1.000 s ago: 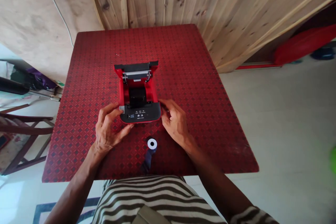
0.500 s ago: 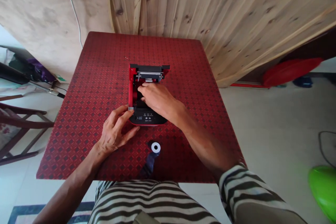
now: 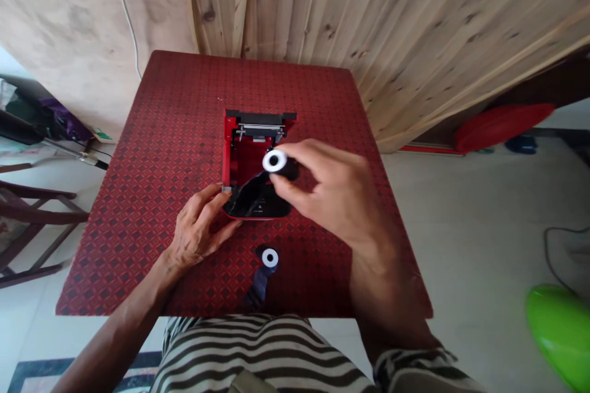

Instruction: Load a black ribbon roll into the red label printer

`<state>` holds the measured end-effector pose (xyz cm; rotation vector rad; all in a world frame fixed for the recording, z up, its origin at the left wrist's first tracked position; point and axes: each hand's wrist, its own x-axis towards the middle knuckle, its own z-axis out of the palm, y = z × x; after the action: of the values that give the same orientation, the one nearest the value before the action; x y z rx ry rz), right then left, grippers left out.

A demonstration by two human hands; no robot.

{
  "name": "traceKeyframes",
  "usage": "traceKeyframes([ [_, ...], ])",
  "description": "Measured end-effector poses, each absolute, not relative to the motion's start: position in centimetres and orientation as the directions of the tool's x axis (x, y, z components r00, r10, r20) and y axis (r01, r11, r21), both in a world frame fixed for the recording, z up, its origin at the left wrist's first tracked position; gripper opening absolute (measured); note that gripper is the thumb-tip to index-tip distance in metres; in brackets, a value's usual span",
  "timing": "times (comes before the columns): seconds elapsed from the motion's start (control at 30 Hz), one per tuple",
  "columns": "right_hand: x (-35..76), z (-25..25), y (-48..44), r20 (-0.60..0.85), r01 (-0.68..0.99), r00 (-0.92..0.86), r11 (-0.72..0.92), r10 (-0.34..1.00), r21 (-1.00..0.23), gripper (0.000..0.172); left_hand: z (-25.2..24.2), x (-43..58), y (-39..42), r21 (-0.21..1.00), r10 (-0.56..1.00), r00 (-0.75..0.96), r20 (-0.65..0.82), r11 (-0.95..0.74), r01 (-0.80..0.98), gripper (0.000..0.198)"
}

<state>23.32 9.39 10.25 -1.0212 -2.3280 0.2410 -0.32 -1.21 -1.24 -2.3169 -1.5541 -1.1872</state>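
Note:
On the table sits a red and black printer (image 3: 228, 159), its lid raised and its red inside showing. My left hand (image 3: 198, 224) grips the front left corner, fingers on top and thumb along the front edge. Above the right part of the printer, my right hand (image 3: 329, 187) pinches a black ribbon roll (image 3: 289, 167) with a white end. A loose dark strip hangs from this roll across the black front panel, hiding part of its markings. In front of the printer lies a second ribbon roll (image 3: 270, 258), white end up, its dark tail running toward me.
The table (image 3: 161, 135) has a red patterned cover and stands against a wood-plank wall (image 3: 322, 6). A wooden chair (image 3: 37, 215) is at the left. On the floor at the right is a bright green object (image 3: 560, 331).
My right hand has come up out of the printer's inside and moved right, now with the ribbon roll in its fingers. The left hand keeps its place at the corner.

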Motion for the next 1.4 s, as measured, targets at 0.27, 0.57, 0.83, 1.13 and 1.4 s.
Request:
traceKeyframes([
  [0.27, 31.0, 0.0, 13.5, 0.289, 0.358, 0.037, 0.258, 0.957, -0.898, 0.028, -1.2, -0.4, -0.9, 0.287, 0.703, 0.173, 0.69, -0.485, 0.826, 0.069],
  [0.57, 30.5, -3.9, 13.3, 0.299, 0.474, -0.039, 0.281, 0.953, -0.834, 0.031, -1.0, -0.4, -0.8, 0.298, 0.705, 0.188, 0.684, -0.506, 0.809, 0.072],
  [0.83, 31.6, 2.7, 3.8, 0.168, 0.536, -0.272, 0.294, 0.948, -0.791, 0.006, -1.5, -0.5, -0.9, 0.359, 0.786, 0.141, 0.602, -0.424, 0.831, 0.066],
  [1.13, 27.0, -0.6, -0.7, 0.096, 0.346, -0.659, 0.413, 0.746, -0.842, 0.031, -1.5, -0.5, -1.1, 0.392, 0.79, 0.131, 0.599, -0.432, 0.813, 0.068],
  [1.4, 27.0, 8.8, 3.4, 0.17, 0.349, -0.707, 0.548, 0.686, -0.76, 0.03, -1.3, -0.3, -1.2, 0.344, 0.767, 0.167, 0.62, -0.456, 0.821, 0.07],
])
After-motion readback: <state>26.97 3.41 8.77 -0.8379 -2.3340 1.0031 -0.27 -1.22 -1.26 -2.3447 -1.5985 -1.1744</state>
